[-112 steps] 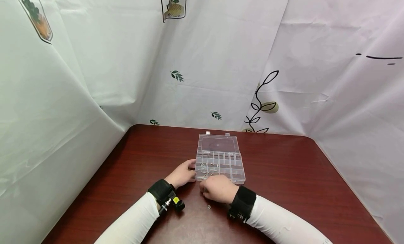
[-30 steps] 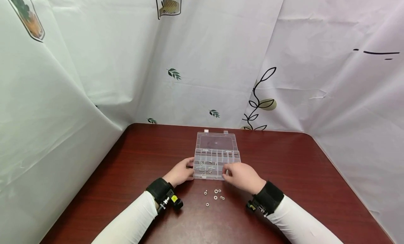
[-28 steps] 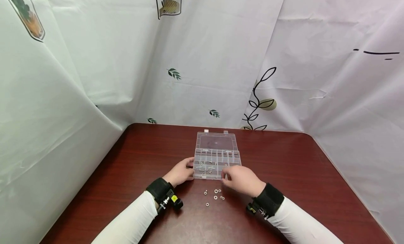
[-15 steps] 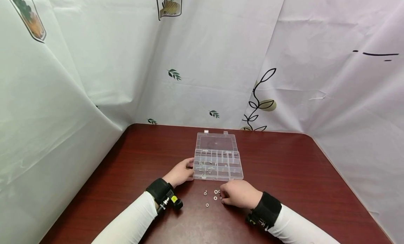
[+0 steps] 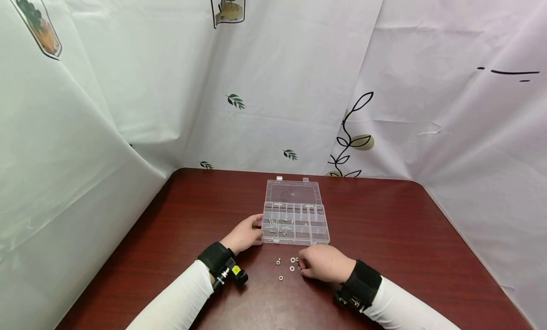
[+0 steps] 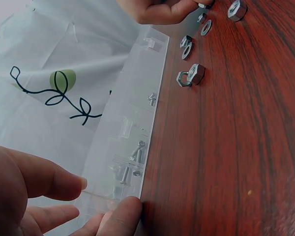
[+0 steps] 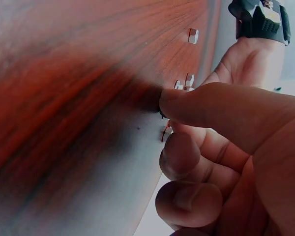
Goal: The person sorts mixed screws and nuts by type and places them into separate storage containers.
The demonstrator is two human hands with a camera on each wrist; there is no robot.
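Holding clear box [image 5: 319, 229]: left grip [image 5: 242, 235]; yellow wrist label [image 5: 237, 269] illegible.

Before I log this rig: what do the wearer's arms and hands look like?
White left sleeve and right sleeve. Wide black left wristband and right wristband, each carrying a small black unit; the left's has a yellow label. Finer markings too small to read. Left hand and right hand ungloved.
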